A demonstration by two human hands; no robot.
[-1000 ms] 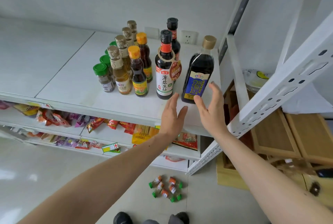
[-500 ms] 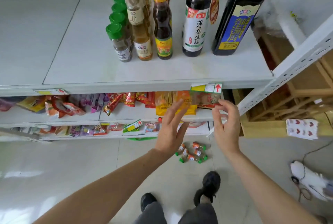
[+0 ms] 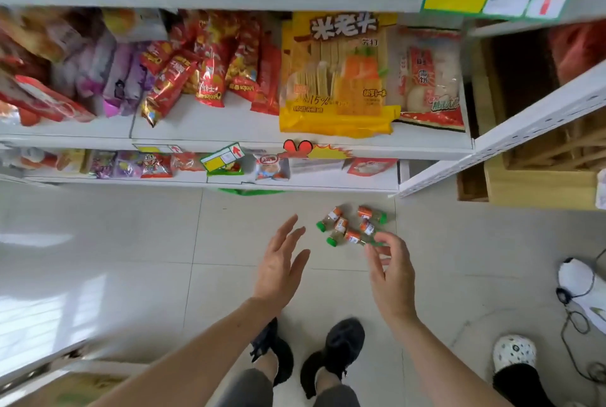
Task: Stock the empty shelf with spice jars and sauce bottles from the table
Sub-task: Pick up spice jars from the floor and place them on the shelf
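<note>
My gaze has dropped from the top shelf, where the sauce bottles stood a moment ago, to the pale tiled floor (image 3: 114, 259). Both arms have come down with it. My left hand (image 3: 282, 262) is spread, fingers straight, holding nothing. My right hand (image 3: 392, 267) hangs loosely curled and empty, its fingertips just beside the cluster of small clear spice jars with green caps and orange labels (image 3: 352, 226) lying on their sides below the white snack shelf (image 3: 229, 141). I judge those jars are my next load for the shelf above.

Spice jars (image 3: 352, 225) on floor (image 3: 131, 259) — before shelves (image 3: 229, 141).
</note>
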